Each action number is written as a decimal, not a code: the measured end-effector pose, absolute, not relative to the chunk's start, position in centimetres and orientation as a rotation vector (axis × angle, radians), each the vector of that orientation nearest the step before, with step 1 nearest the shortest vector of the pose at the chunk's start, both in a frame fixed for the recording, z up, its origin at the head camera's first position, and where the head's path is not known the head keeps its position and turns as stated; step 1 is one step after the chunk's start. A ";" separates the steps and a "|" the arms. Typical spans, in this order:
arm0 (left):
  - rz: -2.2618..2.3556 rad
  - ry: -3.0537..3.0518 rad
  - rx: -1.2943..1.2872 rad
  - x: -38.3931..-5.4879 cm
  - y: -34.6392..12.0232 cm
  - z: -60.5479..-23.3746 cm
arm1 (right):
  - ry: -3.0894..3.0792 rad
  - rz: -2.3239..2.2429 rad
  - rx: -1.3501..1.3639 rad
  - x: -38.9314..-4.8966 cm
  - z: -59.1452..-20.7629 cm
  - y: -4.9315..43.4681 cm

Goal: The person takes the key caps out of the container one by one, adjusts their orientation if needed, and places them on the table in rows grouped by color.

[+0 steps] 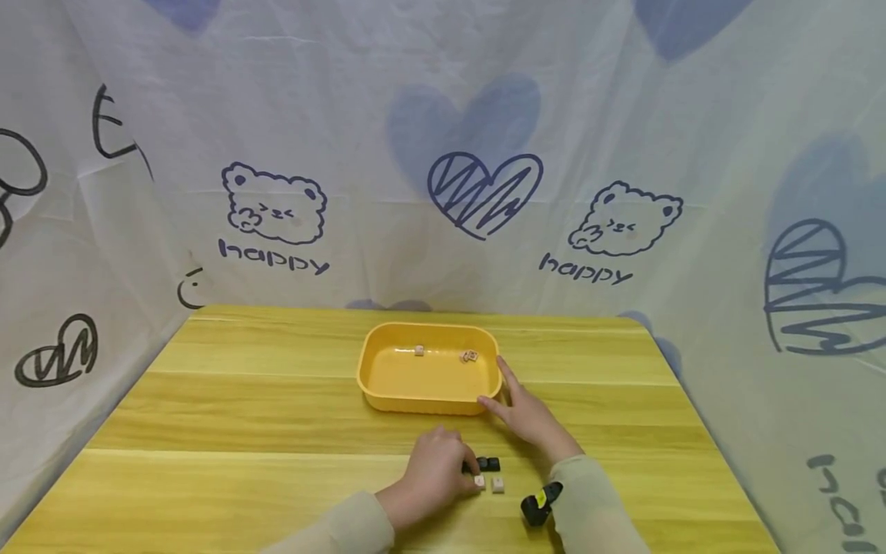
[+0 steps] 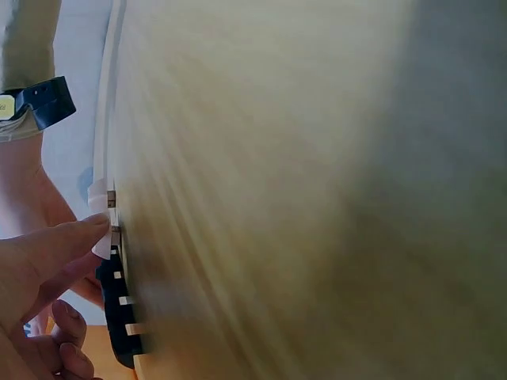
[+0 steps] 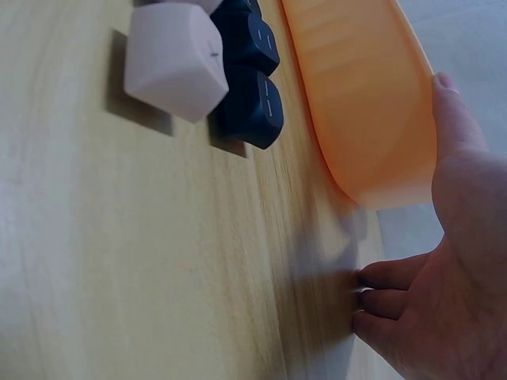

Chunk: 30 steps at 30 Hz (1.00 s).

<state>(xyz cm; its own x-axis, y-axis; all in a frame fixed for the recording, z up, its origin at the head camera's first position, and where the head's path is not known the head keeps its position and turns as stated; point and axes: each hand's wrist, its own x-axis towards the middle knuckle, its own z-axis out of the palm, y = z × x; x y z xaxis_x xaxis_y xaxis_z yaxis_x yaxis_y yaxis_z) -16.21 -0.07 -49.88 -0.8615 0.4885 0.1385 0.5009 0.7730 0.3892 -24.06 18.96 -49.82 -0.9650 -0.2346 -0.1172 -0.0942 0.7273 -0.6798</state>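
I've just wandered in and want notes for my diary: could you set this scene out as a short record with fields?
Surface: wooden table
Container: yellow tray
Inside it: a single pale piece, plus a pale cluster farther right
Left hand: fingertips at a pale keycap, apparently pinching it
Right hand: touching the tray's right end
Also on the table: second pale keycap; black keycaps, partly hidden
Backdrop: white cloth with hearts and bears

Left hand point(image 1: 434, 465)'s got a pale keycap point(image 1: 480, 481) pinched, another pale one point(image 1: 498, 485) sitting just beside it, black keycaps point(image 1: 489, 464) in a row right behind. Right hand point(image 1: 531, 418) touches the yellow tub point(image 1: 422, 405), upright, few small pale pieces point(image 1: 470, 356) inside.
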 end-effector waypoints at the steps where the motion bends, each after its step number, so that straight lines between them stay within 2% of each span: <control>1: -0.646 -2.934 -0.816 -16.2 0.0 -49.9 | 2.735 -1.061 -0.262 -24.1 -49.8 18.9; 30: -0.637 -2.945 -0.845 -16.1 0.6 -49.4 | 2.748 -1.054 -0.265 -24.4 -50.4 19.1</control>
<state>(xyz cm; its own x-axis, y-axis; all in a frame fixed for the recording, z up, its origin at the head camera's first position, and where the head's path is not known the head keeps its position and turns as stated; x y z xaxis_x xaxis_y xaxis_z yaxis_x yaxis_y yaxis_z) -16.09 0.60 -49.36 -0.8541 0.5058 0.1211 0.5107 0.7714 0.3796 -24.36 19.11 -50.36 -0.9667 -0.2314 -0.1090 -0.0992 0.7319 -0.6741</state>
